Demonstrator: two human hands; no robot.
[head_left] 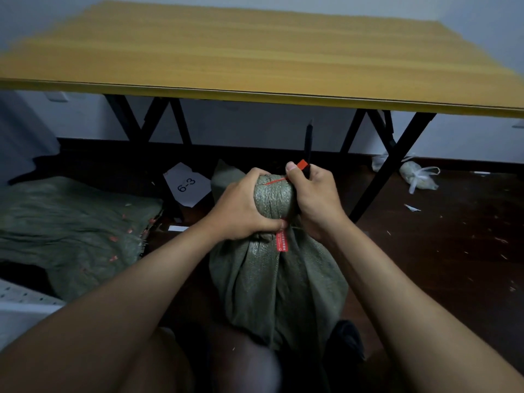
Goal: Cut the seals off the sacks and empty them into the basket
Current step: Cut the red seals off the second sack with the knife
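Observation:
A green woven sack (272, 279) stands upright on the dark floor between my knees. Its neck is bunched and tied with a red plastic seal (282, 241), whose printed tag hangs down the front. My left hand (243, 205) grips the bunched neck from the left. My right hand (314, 199) is closed on a dark-handled tool, with the thumb pressed on the seal's red tail (301, 165) at the top of the neck. The tool's blade is hidden. No basket is clearly in view.
A yellow folding table (255, 69) with black legs stands just ahead. A pile of flat green sacks (71, 231) lies at left, with a white perforated edge (25, 302) below it. A paper marked 6-3 (187, 184) and a small white-tied bag (419, 177) lie on the floor.

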